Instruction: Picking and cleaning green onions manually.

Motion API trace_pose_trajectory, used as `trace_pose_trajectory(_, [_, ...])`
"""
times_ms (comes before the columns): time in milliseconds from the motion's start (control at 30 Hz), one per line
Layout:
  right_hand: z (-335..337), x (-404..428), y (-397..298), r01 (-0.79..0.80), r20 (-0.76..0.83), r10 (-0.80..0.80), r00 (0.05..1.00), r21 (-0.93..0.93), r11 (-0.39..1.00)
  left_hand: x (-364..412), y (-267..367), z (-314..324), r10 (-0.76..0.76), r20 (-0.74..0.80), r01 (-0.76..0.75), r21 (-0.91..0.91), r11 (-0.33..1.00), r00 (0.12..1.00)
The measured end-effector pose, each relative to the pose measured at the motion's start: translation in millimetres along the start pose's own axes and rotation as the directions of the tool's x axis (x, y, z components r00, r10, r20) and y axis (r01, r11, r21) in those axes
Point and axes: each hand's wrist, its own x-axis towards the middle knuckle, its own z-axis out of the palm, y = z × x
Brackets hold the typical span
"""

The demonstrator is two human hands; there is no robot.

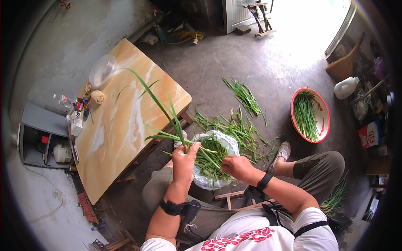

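My left hand [183,161] grips a few long green leafy stalks [166,117], which look like garlic chives. Their leaves reach up over the table edge, and their paler ends point right, towards my other hand. My right hand [239,168] is over the bag with its fingers curled together; whether something thin is pinched in them is hidden. Between my legs sits a white plastic bag [231,142], its mouth wide and full of loose green leaves and trimmings [209,168].
Scattered greens [241,128] and a bundle of stalks [243,94] lie on the concrete floor. A red-rimmed basin [325,125] holds more stalks at right, with another bunch [336,194] by my knee. A marble-patterned table [122,125] stands at left, a wooden stool [260,18] near the doorway.
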Motion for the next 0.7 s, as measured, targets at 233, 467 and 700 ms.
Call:
trace_pose_trajectory(233, [-34.4,26.7,-42.0,0.160,-0.355,-0.058,0.933,0.263,0.951,0.0,-6.2,6.4,0.010,0.053,-0.012,0.051,0.999,0.999])
trace_pose_trajectory(467, [-15.2,29.1,-33.5,0.168,-0.356,-0.007,0.934,0.425,0.890,1.5,-10.7,6.0,-0.003,0.078,-0.006,0.104,0.995,0.997])
trace_pose_trajectory(700, [0.5,31.4,-13.5,0.004,-0.186,0.156,0.970,0.655,0.756,-1.5,-8.4,9.8,-0.012,0.115,0.000,0.108,0.994,0.993])
